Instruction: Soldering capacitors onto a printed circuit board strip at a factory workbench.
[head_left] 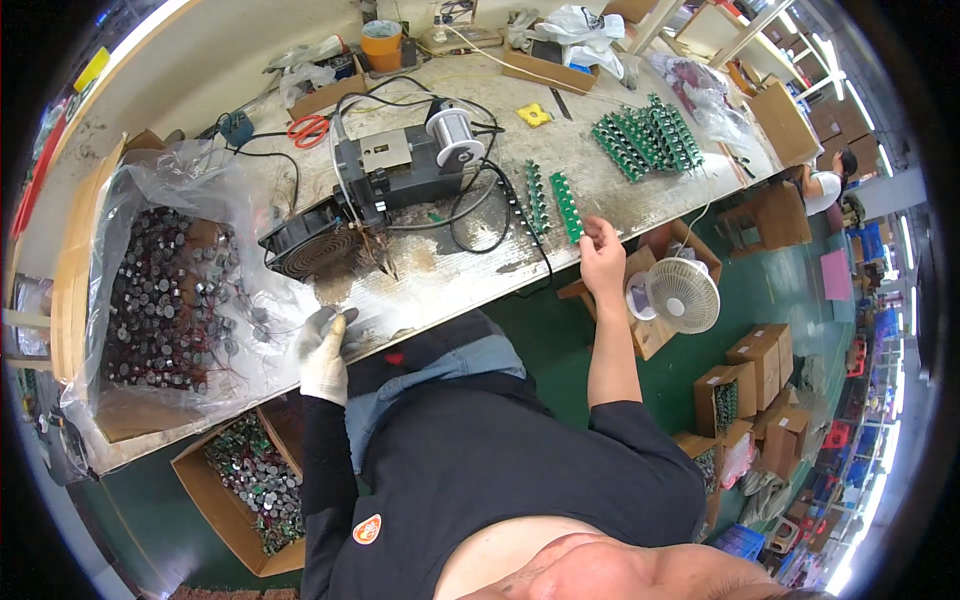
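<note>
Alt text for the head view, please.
A bare right hand holds the end of a green circuit strip at a workbench; the gloved left hand is at its edge. Nearby are a dark machine with a spool and a plastic-lined box of small parts.

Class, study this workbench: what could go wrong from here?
The right hand pinches one end of a green circuit-board strip near the front edge of the workbench; a loose grip might drop it. The black cable trailing over that edge could snag the hand or be tugged.
</note>
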